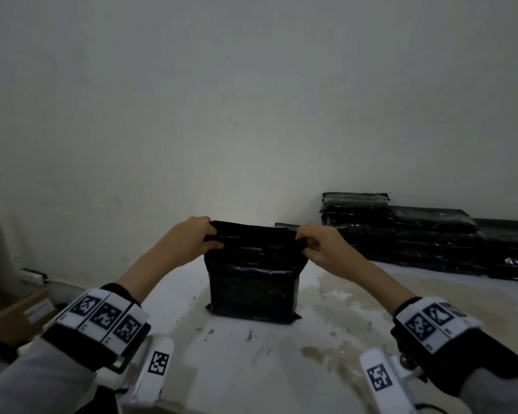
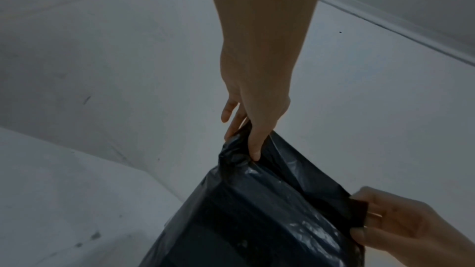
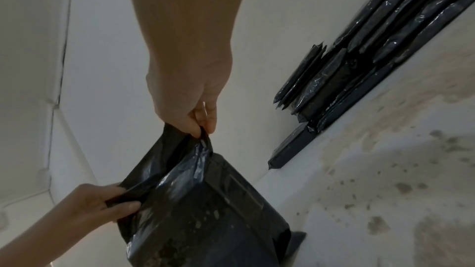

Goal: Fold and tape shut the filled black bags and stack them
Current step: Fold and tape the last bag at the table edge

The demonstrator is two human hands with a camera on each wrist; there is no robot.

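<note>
A filled black plastic bag (image 1: 251, 282) stands upright on the stained white table (image 1: 281, 369), in the middle of the head view. My left hand (image 1: 199, 237) pinches the top left corner of its loose upper flap. At the top right corner my right hand (image 1: 310, 245) pinches the same flap. The flap is stretched flat between both hands above the bag's packed body. The left wrist view shows the left hand (image 2: 250, 137) clamping the crumpled corner of the bag (image 2: 257, 220). The right wrist view shows the right hand (image 3: 199, 123) pinching the edge of the bag (image 3: 205, 210).
A stack of flat black bags (image 1: 416, 237) lies against the white wall at the back right, seen as the stack (image 3: 372, 52) in the right wrist view. A cardboard box (image 1: 21, 312) sits off the table's left edge. The wall stands close behind the bag.
</note>
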